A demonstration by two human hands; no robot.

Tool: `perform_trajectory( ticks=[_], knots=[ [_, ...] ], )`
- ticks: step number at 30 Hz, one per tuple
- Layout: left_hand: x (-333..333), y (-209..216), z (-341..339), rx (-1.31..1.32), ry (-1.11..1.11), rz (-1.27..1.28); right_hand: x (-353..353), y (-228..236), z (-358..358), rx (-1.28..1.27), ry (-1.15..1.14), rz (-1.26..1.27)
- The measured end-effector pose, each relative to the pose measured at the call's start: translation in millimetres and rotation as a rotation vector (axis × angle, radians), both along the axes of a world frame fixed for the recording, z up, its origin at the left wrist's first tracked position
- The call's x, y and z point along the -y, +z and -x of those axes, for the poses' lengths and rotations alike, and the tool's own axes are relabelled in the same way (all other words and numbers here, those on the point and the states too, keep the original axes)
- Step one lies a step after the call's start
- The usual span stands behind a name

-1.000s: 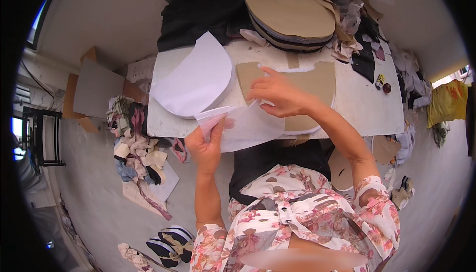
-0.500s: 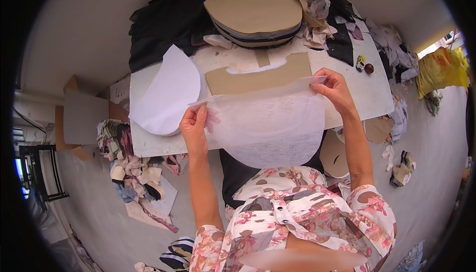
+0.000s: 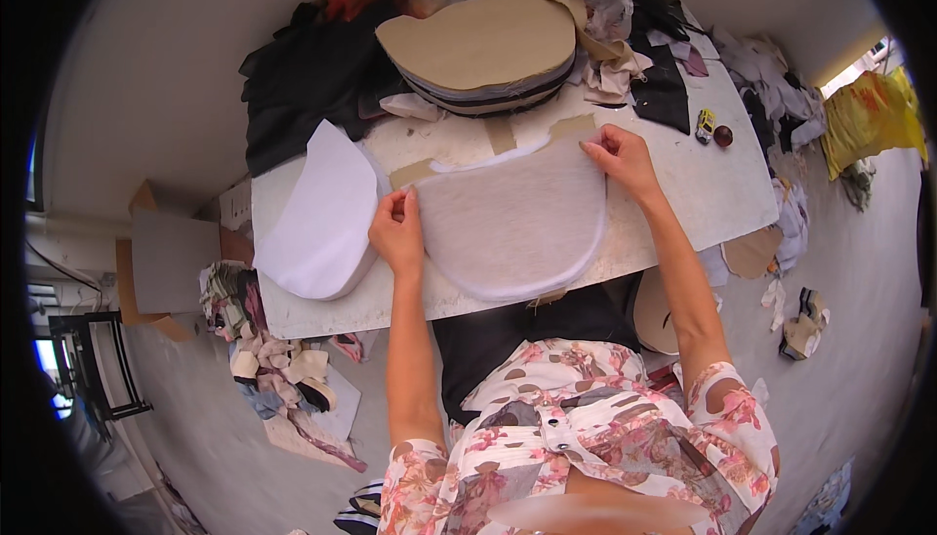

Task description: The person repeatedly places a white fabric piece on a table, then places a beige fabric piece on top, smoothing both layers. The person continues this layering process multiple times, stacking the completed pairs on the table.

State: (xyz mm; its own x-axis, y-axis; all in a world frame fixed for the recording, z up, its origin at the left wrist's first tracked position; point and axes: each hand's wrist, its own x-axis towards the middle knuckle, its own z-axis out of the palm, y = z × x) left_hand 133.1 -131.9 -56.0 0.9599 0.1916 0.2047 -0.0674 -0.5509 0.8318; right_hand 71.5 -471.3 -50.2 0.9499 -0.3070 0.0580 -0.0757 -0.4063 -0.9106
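Note:
A thin, see-through white fabric sheet (image 3: 512,218), cut with a rounded lower edge, lies spread near the front edge of the white table (image 3: 693,193). My left hand (image 3: 397,232) pinches its upper left corner, and my right hand (image 3: 623,159) pinches the upper right one. Under the sheet is a tan cardboard piece (image 3: 574,128) with a notched far edge; most of it is covered. White material lines that notch and shows along the sheet's rounded rim. Left of my left hand sits a stack of white curved sheets (image 3: 320,218).
Behind the work stands a stack of tan, rounded pieces (image 3: 478,42). Black cloth (image 3: 303,96) covers the back left. A toy car (image 3: 706,126) and a dark red ball (image 3: 723,136) rest at the right. Fabric scraps (image 3: 288,379) lie on the floor.
Both hands have lowered the fabric sheet from the air onto the cardboard, its rounded edge moving away from my lap onto the table. The corners remain pinched.

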Motion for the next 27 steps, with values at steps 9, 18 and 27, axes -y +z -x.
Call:
perform_trajectory(
  ticks=[9, 18, 27],
  knots=[
    [4.3, 3.7, 3.1, 0.042, 0.011, 0.000, -14.0, 2.0, -3.7, 0.047, -0.117, 0.348],
    [5.1, 0.9, -1.7, 0.043, 0.037, 0.140, -16.1, 1.8, -4.7, 0.046, -0.151, 0.369],
    [3.6, -9.7, -0.4, 0.113, 0.033, 0.256, -16.1, 1.6, -6.1, 0.059, -0.151, 0.381]
  ],
)
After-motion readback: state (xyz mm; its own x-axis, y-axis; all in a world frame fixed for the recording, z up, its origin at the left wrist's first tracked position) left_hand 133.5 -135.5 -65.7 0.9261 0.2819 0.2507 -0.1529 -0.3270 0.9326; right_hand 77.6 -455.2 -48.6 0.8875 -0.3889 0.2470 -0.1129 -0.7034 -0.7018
